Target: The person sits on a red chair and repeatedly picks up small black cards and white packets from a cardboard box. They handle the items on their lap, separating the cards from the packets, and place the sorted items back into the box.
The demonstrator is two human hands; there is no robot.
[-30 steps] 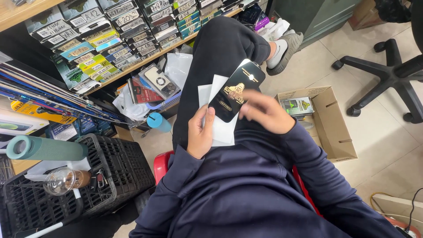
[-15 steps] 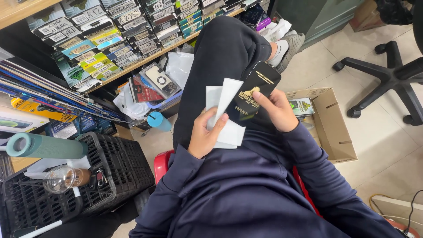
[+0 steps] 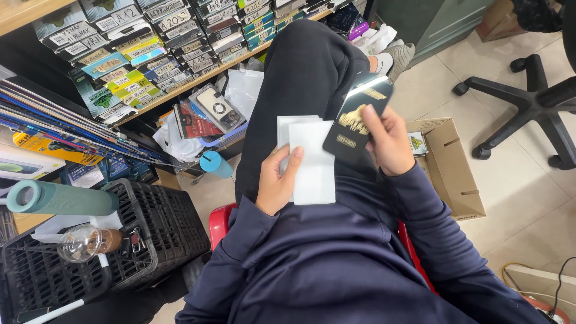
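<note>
Two hands are in use, both mine, seen from the one head view looking down over my lap. My left hand [image 3: 277,183] rests on my thigh with the forearm coming in from the lower left, wrist bent slightly inward. Its thumb lies across the near edge of the white sheets [image 3: 312,161], and the fingers are hidden underneath, so it is closed on them in a pinch. These sheets lie flat against my dark trouser leg, one behind the other, roughly upright in the frame.

My right hand [image 3: 389,143] is raised just beside them, elbow out to the right, palm turned toward me. It is closed around the black packet [image 3: 355,123], which bears gold print; fingers wrap its right edge. This packet tilts up to the right, its lower left corner overlapping the sheets.

Beside me sit a cardboard box [image 3: 455,174] on the floor at right and a black crate [image 3: 150,222] at left.
</note>
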